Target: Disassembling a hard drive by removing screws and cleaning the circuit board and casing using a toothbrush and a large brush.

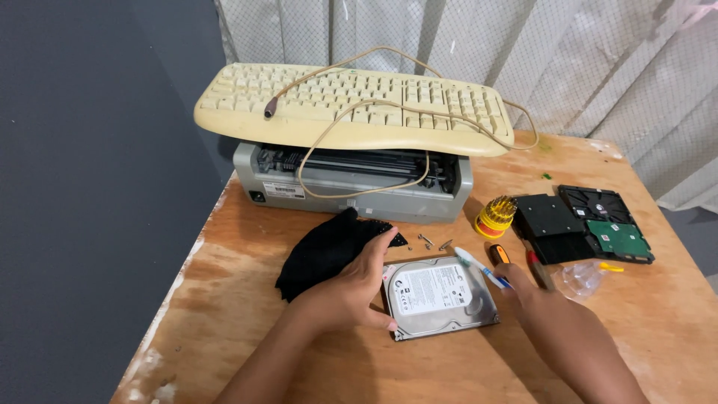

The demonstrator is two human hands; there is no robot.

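A silver hard drive lies flat on the wooden tabletop, a little below the middle of the frame. The left hand rests open against its left edge, fingers spread, partly over a black cloth. The right hand, at the lower right, is closed around a red-handled tool; a white and blue pen lies just beside it. Above, a yellowed keyboard sits on a grey printer. At the right are other drives and a yellow bit holder.
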